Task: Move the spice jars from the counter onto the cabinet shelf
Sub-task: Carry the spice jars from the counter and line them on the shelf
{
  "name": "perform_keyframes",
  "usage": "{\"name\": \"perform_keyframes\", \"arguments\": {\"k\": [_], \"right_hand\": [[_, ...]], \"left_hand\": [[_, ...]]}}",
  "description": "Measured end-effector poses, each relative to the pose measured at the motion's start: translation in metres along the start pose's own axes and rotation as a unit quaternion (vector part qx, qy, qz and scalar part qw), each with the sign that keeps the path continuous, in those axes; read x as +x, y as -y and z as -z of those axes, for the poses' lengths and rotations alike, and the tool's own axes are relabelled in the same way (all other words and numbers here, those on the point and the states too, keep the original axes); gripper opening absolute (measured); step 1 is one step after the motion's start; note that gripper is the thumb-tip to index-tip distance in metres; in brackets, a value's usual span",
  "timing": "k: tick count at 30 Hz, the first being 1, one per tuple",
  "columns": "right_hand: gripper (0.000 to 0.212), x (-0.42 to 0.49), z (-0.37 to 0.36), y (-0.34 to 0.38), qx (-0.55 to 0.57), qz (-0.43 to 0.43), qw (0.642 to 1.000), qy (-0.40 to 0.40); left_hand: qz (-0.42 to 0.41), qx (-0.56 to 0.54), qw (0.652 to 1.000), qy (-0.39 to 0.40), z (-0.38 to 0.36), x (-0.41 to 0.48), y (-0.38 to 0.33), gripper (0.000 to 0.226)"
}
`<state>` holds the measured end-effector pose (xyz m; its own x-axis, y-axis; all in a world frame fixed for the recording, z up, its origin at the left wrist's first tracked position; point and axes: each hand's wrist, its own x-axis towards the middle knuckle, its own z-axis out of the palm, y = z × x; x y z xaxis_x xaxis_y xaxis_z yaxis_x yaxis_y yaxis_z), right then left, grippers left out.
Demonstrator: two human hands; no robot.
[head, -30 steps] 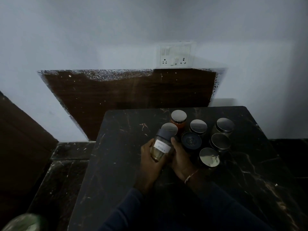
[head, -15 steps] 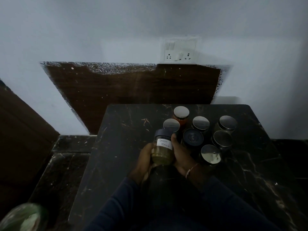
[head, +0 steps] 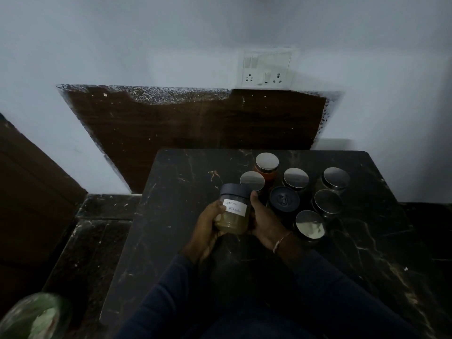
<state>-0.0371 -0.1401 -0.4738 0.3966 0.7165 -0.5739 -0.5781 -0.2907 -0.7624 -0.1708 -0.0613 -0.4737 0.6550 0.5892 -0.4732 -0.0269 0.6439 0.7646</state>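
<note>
Handwriting on the white label (head: 234,208) of the held jar (head: 231,220) reads "Masala" on its lower line; the upper word looks like "Garam" but is hard to make out. This jar, dark-capped with yellowish-brown contents, sits slightly tilted over the bench (head: 181,243), just left of the cluster of jars (head: 296,178). The left hand (head: 208,226) has its grip wrapped round the jar's left side. The right hand (head: 265,218) has its grip clamped on the right side, thumb up by the cap. A dark-lidded jar (head: 284,199) bears an embossed mark too small to read. Six others have shiny metal lids, and in the dim light only the rearmost jar (head: 267,167) shows red-orange contents. A blurred green thing (head: 34,316) is cut off at the lower left corner.
</note>
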Motion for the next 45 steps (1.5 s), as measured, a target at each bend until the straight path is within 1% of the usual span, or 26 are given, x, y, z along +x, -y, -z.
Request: {"name": "perform_keyframes", "arguments": {"k": [2, 3, 5, 6, 8, 10, 11, 13, 17, 19, 20, 21, 23, 25, 27, 30, 31, 33, 34, 35, 37, 39, 41, 43, 45], "right_hand": [[0.06, 0.001, -0.004, 0.017, -0.013, 0.032, 0.999, 0.027], [0.055, -0.002, -0.007, 0.029, -0.036, 0.058, 0.997, 0.037], [0.046, -0.009, -0.021, 0.062, -0.105, 0.124, 0.986, 0.04], [0.045, -0.014, -0.031, 0.08, -0.146, 0.156, 0.976, 0.033], [0.045, -0.023, -0.051, 0.12, -0.208, 0.213, 0.955, 0.011], [0.045, -0.034, -0.071, 0.164, -0.233, 0.283, 0.93, 0.001], [0.046, -0.041, -0.079, 0.183, -0.24, 0.324, 0.915, 0.007], [0.046, -0.063, -0.101, 0.231, -0.258, 0.421, 0.87, 0.027], [0.037, -0.125, -0.144, 0.323, -0.277, 0.583, 0.762, 0.041], [0.036, -0.152, -0.161, 0.362, -0.272, 0.63, 0.725, 0.059], [0.032, -0.165, -0.171, 0.383, -0.274, 0.651, 0.704, 0.07], [0.029, -0.174, -0.179, 0.398, -0.279, 0.667, 0.687, 0.07], [0.028, -0.188, -0.199, 0.43, -0.28, 0.706, 0.648, 0.055], [0.031, -0.193, -0.218, 0.455, -0.282, 0.732, 0.62, 0.039], [0.032, -0.187, -0.234, 0.474, -0.294, 0.738, 0.608, 0.016], [0.032, -0.171, -0.251, 0.491, -0.344, 0.718, 0.605, -0.019], [0.032, -0.164, -0.255, 0.495, -0.358, 0.705, 0.612, -0.023], [0.033, -0.149, -0.264, 0.504, -0.377, 0.684, 0.624, -0.026], [0.033, -0.143, -0.268, 0.507, -0.377, 0.677, 0.631, -0.027], [0.033, -0.137, -0.273, 0.513, -0.374, 0.673, 0.638, -0.03], [0.034, -0.125, -0.281, 0.526, -0.373, 0.661, 0.65, -0.042], [0.035, -0.112, -0.287, 0.54, -0.395, 0.642, 0.655, -0.057], [0.035, -0.098, -0.294, 0.554, -0.428, 0.622, 0.651, -0.074], [0.036, -0.083, -0.303, 0.566, -0.447, 0.603, 0.655, -0.085], [0.037, -0.069, -0.313, 0.575, -0.46, 0.583, 0.663, -0.095]], "left_hand": [[-0.032, 0.079, 0.996, 0.028, 0.0, 0.001, -0.012, 0.057], [-0.056, 0.142, 0.988, 0.037, -0.002, 0.0, -0.022, 0.058], [-0.124, 0.273, 0.953, 0.05, -0.013, -0.003, -0.054, 0.063], [-0.155, 0.313, 0.936, 0.049, -0.02, -0.005, -0.071, 0.066], [-0.207, 0.341, 0.916, 0.048, -0.032, -0.007, -0.11, 0.071], [-0.269, 0.365, 0.891, 0.036, -0.045, -0.011, -0.153, 0.075], [-0.303, 0.384, 0.872, 0.027, -0.052, -0.016, -0.172, 0.077], [-0.385, 0.4, 0.831, 0.024, -0.07, -0.032, -0.22, 0.077], [-0.525, 0.397, 0.752, 0.001, -0.112, -0.079, -0.318, 0.082], [-0.573, 0.396, 0.717, -0.004, -0.128, -0.098, -0.358, 0.086], [-0.596, 0.392, 0.701, -0.003, -0.136, -0.107, -0.38, 0.083], [-0.61, 0.386, 0.692, -0.001, -0.141, -0.112, -0.396, 0.078], [-0.64, 0.382, 0.666, -0.004, -0.154, -0.124, -0.432, 0.073], [-0.652, 0.403, 0.642, -0.03, -0.16, -0.13, -0.462, 0.069], [-0.636, 0.443, 0.628, -0.062, -0.159, -0.127, -0.487, 0.061], [-0.578, 0.503, 0.635, -0.095, -0.15, -0.109, -0.517, 0.057], [-0.554, 0.536, 0.627, -0.114, -0.146, -0.102, -0.525, 0.062], [-0.496, 0.618, 0.59, -0.157, -0.14, -0.09, -0.543, 0.071], [-0.471, 0.643, 0.58, -0.169, -0.138, -0.086, -0.549, 0.069], [-0.46, 0.65, 0.58, -0.172, -0.137, -0.083, -0.556, 0.065], [-0.465, 0.645, 0.579, -0.179, -0.135, -0.074, -0.564, 0.057], [-0.491, 0.635, 0.553, -0.223, -0.132, -0.062, -0.569, 0.049], [-0.516, 0.618, 0.528, -0.271, -0.133, -0.051, -0.577, 0.036], [-0.519, 0.612, 0.518, -0.296, -0.137, -0.043, -0.587, 0.025], [-0.515, 0.61, 0.519, -0.305, -0.139, -0.034, -0.592, 0.021]]}}
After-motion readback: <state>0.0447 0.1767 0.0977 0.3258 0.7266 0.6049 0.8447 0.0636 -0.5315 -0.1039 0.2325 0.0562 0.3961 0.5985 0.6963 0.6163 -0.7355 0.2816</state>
